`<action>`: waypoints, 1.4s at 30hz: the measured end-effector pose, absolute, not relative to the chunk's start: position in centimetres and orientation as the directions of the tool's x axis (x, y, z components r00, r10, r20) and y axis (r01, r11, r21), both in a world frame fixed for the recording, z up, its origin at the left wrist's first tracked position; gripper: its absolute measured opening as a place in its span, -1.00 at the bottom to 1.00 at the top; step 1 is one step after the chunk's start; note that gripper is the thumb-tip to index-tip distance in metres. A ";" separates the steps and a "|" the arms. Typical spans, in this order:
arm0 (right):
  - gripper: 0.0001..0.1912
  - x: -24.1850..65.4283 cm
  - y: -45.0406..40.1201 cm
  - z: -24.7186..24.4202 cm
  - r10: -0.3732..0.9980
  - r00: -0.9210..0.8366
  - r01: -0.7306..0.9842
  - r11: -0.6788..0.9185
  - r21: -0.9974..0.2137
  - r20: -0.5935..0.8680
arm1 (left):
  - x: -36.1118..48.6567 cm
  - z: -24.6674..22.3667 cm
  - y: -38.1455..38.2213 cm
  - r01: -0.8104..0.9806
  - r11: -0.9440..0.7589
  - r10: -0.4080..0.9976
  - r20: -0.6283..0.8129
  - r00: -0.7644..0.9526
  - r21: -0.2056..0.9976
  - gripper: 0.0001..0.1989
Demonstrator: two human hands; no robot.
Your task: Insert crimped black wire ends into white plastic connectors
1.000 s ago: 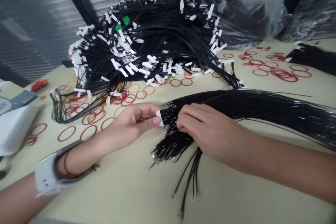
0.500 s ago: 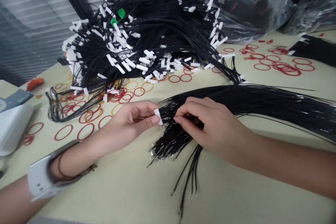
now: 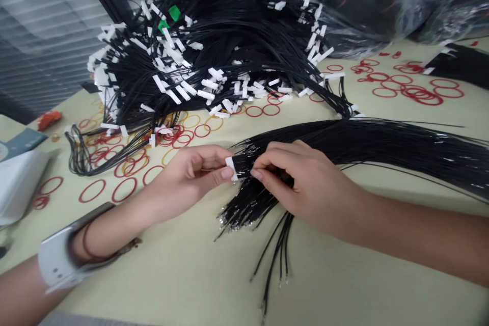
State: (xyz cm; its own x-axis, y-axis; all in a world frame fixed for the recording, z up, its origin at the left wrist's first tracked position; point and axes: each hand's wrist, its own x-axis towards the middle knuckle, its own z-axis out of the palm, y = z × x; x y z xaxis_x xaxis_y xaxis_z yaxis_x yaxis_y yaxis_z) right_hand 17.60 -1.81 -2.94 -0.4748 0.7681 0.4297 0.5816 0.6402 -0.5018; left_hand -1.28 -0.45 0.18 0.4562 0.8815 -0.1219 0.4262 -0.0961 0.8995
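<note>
Between the thumb and fingers of my left hand (image 3: 194, 173) is a small white connector housing (image 3: 231, 168), with black wires running out of its right side. My right hand (image 3: 301, 178) is pinched close beside it, thumb and forefinger on a black wire (image 3: 244, 164) near the housing. Exactly how many wires lie in that pinch is hidden. Under and behind both hands lies a thick bundle of loose black wires (image 3: 374, 140), their bare metal tips (image 3: 229, 221) fanned out below the housing. A few separate wires (image 3: 280, 249) hang toward the front of the table.
A large heap of black wire harnesses (image 3: 237, 35) with white connectors fills the back. Red rubber bands (image 3: 420, 92) and yellow ones lie scattered over the table (image 3: 171, 275). Clear plastic bags (image 3: 367, 15) stand at back right, and a white box (image 3: 23, 183) at left.
Both hands keep their hold. The right fingertips have shifted very slightly left toward the housing; the view itself has moved a little.
</note>
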 end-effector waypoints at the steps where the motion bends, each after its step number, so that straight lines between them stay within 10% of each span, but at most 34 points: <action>1: -0.86 17.6 -1.8 -2.9 0.770 -0.473 0.584 0.637 -0.503 0.428 | -1.3 0.2 -0.5 0.433 -0.092 0.882 -0.129 0.453 0.896 -0.95; 31: -0.82 17.2 -1.9 -3.1 0.713 -0.495 0.528 0.700 -0.480 0.496 | -0.3 0.1 -1.3 0.481 -0.225 0.903 -0.005 0.430 0.847 -0.88; 34: -0.85 17.5 -1.8 -2.9 0.749 -0.459 0.487 0.662 -0.570 0.478 | -1.0 0.1 -1.1 0.551 -0.472 0.856 0.209 0.472 0.688 -0.64; 37: -0.89 17.8 -1.6 -2.4 0.752 -0.442 0.415 0.654 -0.632 0.488 | -2.0 0.4 -0.7 0.556 -0.794 0.603 0.431 0.671 0.246 -0.46; 40: -0.93 18.1 -1.4 -1.7 0.757 -0.459 0.354 0.636 -0.686 0.465 | -2.4 1.0 -0.8 0.484 -0.851 0.347 0.473 0.810 -0.205 -0.62; 42: -0.95 18.3 -1.2 -1.2 0.758 -0.501 0.340 0.616 -0.710 0.417 | -2.2 1.3 -1.0 0.481 -0.823 0.321 0.449 0.833 -0.303 -0.72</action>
